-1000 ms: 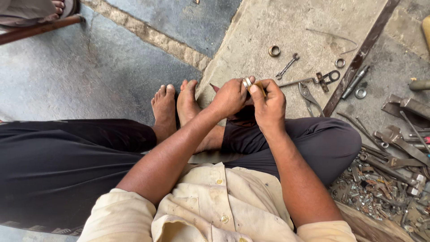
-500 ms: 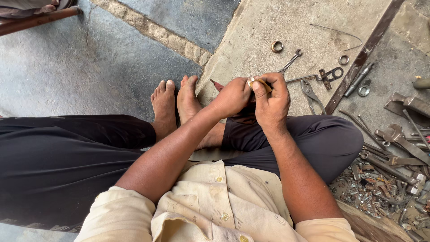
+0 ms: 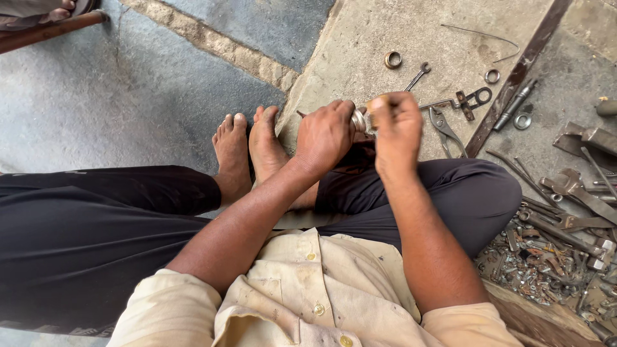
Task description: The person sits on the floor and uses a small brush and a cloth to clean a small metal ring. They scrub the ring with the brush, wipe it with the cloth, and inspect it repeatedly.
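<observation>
- Sitting cross-legged on the ground, the person has both hands up in front of the knees, working on one small shiny silver metal cylinder part point(image 3: 360, 120).
- Left hand point(image 3: 326, 136) is curled shut around the near end of that part, fingers wrapped tight, knuckles facing up.
- Right hand point(image 3: 397, 125) is pinched onto the other end, thumb and fingertips closed together on it, so the piece sits squeezed right between the two hands.
- Just beyond the right hand there's a small open-ended steel spanner point(image 3: 418, 76) lying on the grey stone slab point(image 3: 360, 38), and a brass-coloured ring point(image 3: 393, 60) a bit further out.
- Off to the outer side of the right hand: grey metal pliers point(image 3: 445, 128), a flat keyhole-shaped metal bracket point(image 3: 472, 99), and a long rusty flat iron bar point(image 3: 517, 71).
- Further out on that same side, a messy heap of dark rusty bolts and scrap tools point(image 3: 546, 257).
- Near the left hand, the person's two bare feet point(image 3: 247, 144) rest on the floor.
</observation>
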